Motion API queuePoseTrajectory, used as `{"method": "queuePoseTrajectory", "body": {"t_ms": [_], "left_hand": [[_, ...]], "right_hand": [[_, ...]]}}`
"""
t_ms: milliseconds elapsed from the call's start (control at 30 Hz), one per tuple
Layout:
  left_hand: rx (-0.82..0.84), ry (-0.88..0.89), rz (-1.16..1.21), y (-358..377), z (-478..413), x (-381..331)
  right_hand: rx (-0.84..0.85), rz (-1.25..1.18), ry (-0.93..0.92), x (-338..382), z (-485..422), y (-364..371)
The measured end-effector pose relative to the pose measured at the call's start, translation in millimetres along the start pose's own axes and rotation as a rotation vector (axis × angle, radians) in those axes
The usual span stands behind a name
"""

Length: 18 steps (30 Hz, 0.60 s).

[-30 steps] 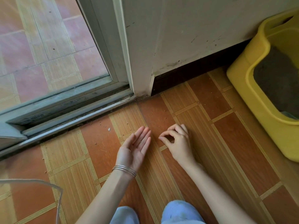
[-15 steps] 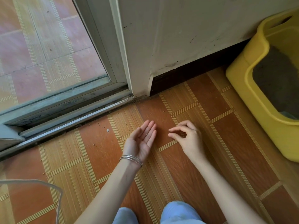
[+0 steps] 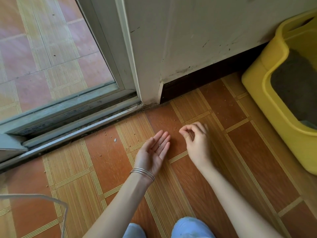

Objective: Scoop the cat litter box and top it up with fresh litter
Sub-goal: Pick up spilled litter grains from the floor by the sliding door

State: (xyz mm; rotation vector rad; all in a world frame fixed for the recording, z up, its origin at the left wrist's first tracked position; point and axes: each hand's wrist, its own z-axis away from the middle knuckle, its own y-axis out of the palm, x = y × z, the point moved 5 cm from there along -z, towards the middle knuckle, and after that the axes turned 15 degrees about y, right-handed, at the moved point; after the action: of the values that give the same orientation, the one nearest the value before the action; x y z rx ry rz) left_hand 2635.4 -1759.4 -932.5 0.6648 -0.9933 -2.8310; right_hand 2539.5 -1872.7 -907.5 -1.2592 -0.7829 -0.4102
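Observation:
A yellow litter box stands on the floor at the right, with grey litter inside. My left hand lies palm up on the tiles with straight fingers, and a few tiny litter grains rest on them. Just right of it, my right hand hovers low over the floor. Its thumb and forefinger are pinched together as on a single grain too small to make out. Loose grains are scattered over the orange tiles ahead of both hands.
A sliding-door track crosses the floor at the left, beside a white wall with a dark skirting. A whitish crumb lies near the track. A thin curved rim shows bottom left. My blue-clad knees are at the bottom edge.
My right hand has moved right, away from the left palm, and its thumb and forefinger have closed into a pinch. The left hand has stayed open, palm up.

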Motion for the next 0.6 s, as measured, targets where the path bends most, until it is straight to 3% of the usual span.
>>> {"method": "queuePoseTrajectory", "body": {"t_ms": [267, 500, 600], "left_hand": [[-0.03, 0.089, 0.081, 0, -13, -17], [-0.018, 0.086, 0.059, 5, -15, -16], [-0.019, 0.081, 0.043, 9, -17, -13]], "right_hand": [[0.094, 0.163, -0.029, 1, -26, 17], [0.057, 0.318, -0.122, 8, -22, 25], [0.075, 0.119, -0.049, 13, -23, 19]]}}
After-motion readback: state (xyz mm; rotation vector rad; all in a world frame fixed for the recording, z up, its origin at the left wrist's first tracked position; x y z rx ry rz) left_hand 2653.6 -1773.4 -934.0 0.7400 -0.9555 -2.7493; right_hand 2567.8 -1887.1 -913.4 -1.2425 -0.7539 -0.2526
